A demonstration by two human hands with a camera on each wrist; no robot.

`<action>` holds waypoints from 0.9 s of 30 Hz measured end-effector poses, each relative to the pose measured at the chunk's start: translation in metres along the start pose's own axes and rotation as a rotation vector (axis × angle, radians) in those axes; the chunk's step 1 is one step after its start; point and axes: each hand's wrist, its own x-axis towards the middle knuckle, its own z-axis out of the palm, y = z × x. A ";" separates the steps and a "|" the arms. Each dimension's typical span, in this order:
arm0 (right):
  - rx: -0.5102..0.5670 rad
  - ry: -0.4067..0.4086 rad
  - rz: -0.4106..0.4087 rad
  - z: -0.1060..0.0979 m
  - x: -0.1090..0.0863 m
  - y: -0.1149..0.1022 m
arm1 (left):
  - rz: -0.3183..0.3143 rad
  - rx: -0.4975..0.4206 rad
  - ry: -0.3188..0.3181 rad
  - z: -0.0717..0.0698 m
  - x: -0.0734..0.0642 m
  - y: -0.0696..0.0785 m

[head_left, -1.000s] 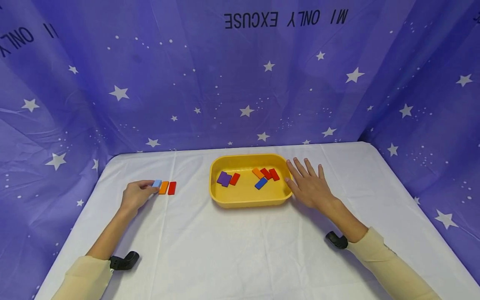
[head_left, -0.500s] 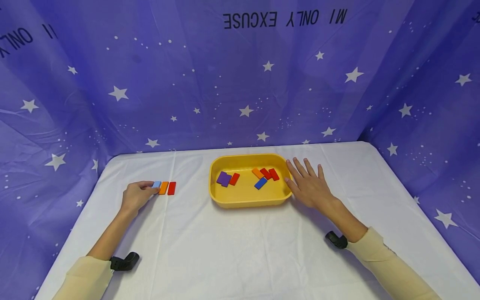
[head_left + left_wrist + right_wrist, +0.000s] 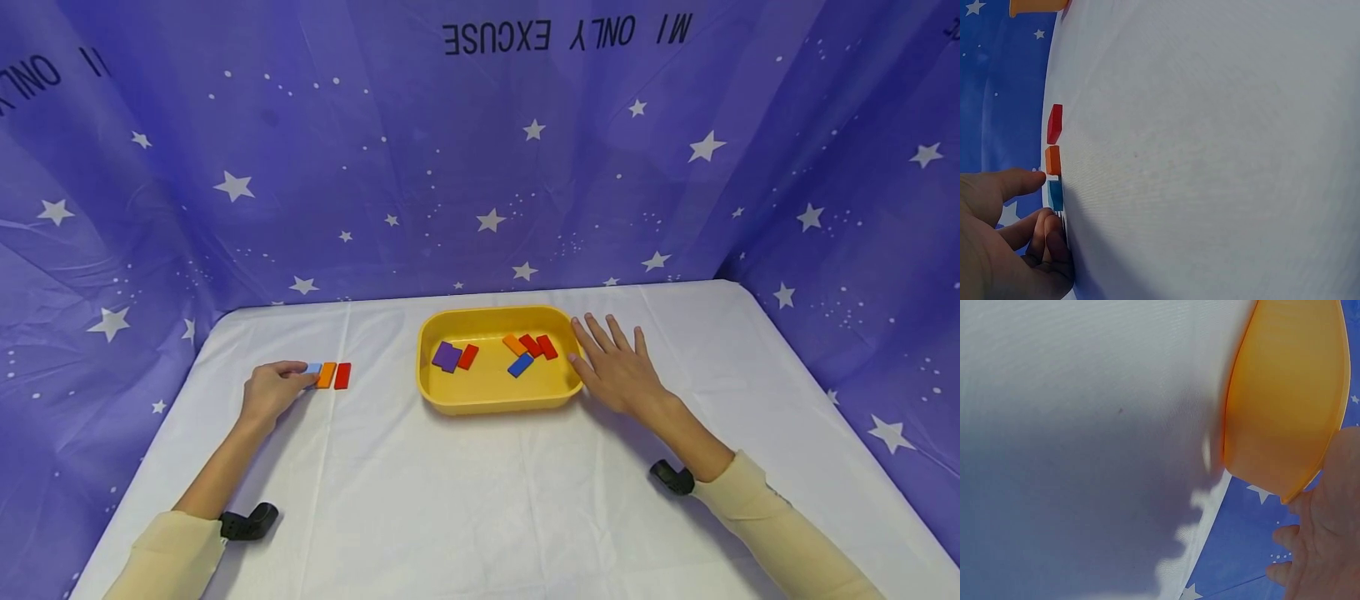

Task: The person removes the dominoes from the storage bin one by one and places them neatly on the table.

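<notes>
On the left of the table, my left hand (image 3: pixel 273 396) pinches a light blue domino block (image 3: pixel 313 368) between thumb and finger; its near end is partly covered. The block lies flat at the end of a short row. Beside it is an orange domino (image 3: pixel 326 375), and a red domino (image 3: pixel 342 376) lies a little further right. In the left wrist view, the light blue domino (image 3: pixel 1055 195) shows between the fingertips. My right hand (image 3: pixel 618 375) has its fingers spread straight and touches the right rim of a yellow tray (image 3: pixel 495 408).
Inside the tray lie two overlapping purple dominoes (image 3: pixel 447 357), a red one (image 3: pixel 468 357) beside them, and a group of an orange (image 3: pixel 514 344), two red and a blue domino (image 3: pixel 521 365). A white cloth (image 3: pixel 465 500) covers the table, with a starry purple curtain (image 3: pixel 375 167) behind.
The light blue domino has come down flat beside the orange one, with my left hand still at it. My right hand stays at the tray. The head view has shifted slightly.
</notes>
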 end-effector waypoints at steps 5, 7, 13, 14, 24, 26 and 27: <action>0.002 -0.006 0.002 -0.001 0.001 0.000 | -0.005 -0.021 0.001 -0.005 0.000 0.006; 0.002 -0.008 0.003 -0.002 0.001 -0.001 | -0.001 -0.043 0.002 -0.006 -0.001 0.011; 0.000 -0.011 0.003 -0.002 0.000 -0.001 | 0.051 -0.150 -0.041 -0.007 -0.005 0.037; -0.001 -0.010 0.003 -0.002 0.000 -0.001 | 0.072 -0.180 -0.063 -0.005 -0.006 0.042; 0.001 -0.016 0.002 -0.002 0.000 -0.002 | 0.233 -0.383 -0.255 0.029 -0.020 0.091; 0.000 -0.015 0.005 -0.001 0.000 -0.002 | 0.265 -0.400 -0.278 0.037 -0.022 0.100; -0.001 -0.013 0.005 -0.001 0.000 -0.001 | 0.279 -0.407 -0.289 0.041 -0.023 0.104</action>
